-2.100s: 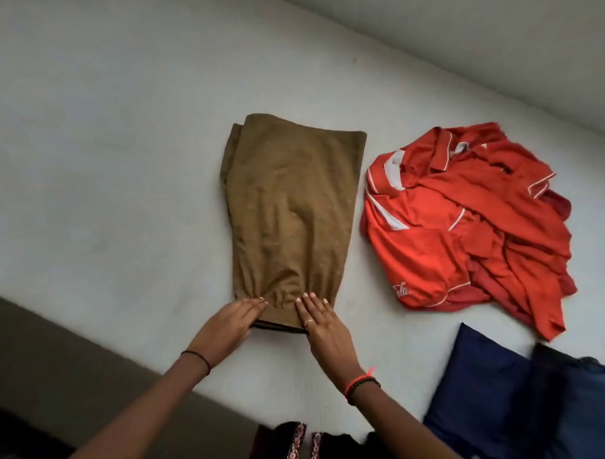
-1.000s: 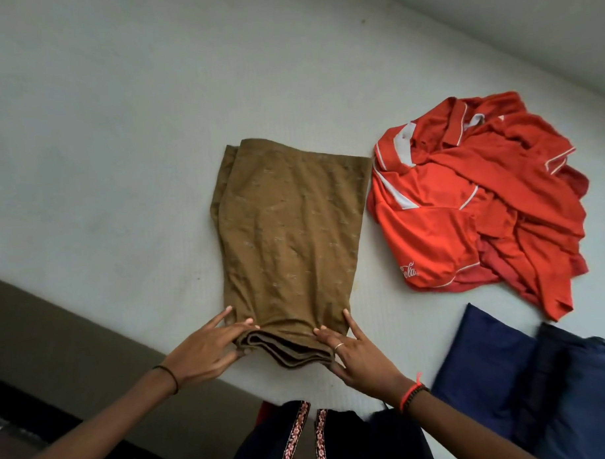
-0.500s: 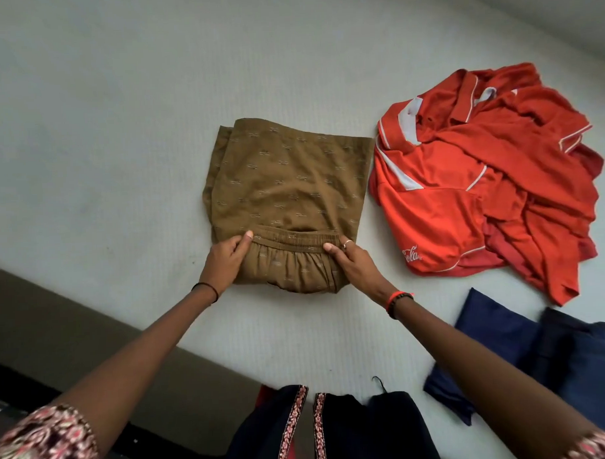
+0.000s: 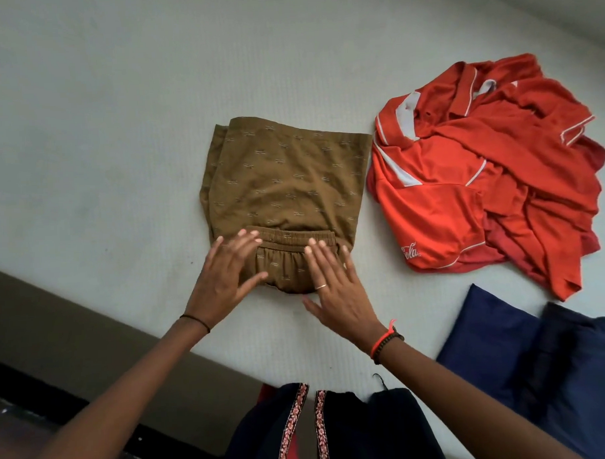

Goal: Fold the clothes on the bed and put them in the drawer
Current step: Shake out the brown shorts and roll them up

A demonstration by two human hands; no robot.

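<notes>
Fingers (image 4: 241, 243) of left hand (image 4: 224, 280): straight, spread apart, pinching nothing; over near-left corner of brown garment (image 4: 285, 182). Slightly blurred, so contact with cloth uncertain.

Fingers (image 4: 321, 259) of right hand (image 4: 337, 290): straight, close together, thumb out to the side. Tips on gathered waistband at near-right corner of brown garment, palm over sheet just short of it. Ring (image 4: 321, 286) on one right finger.

Brown garment: flat on white bed (image 4: 119, 132), waistband end folded up over its near part.

Red polo shirt (image 4: 464, 189): crumpled, just right of brown garment, edges almost meeting at far corner.

Navy cloth (image 4: 504, 346): right of and nearer than brown garment, well apart.

Black cloth with patterned trim (image 4: 352, 430): nearer than brown garment, apart from it; worn or lying, cannot tell.
</notes>
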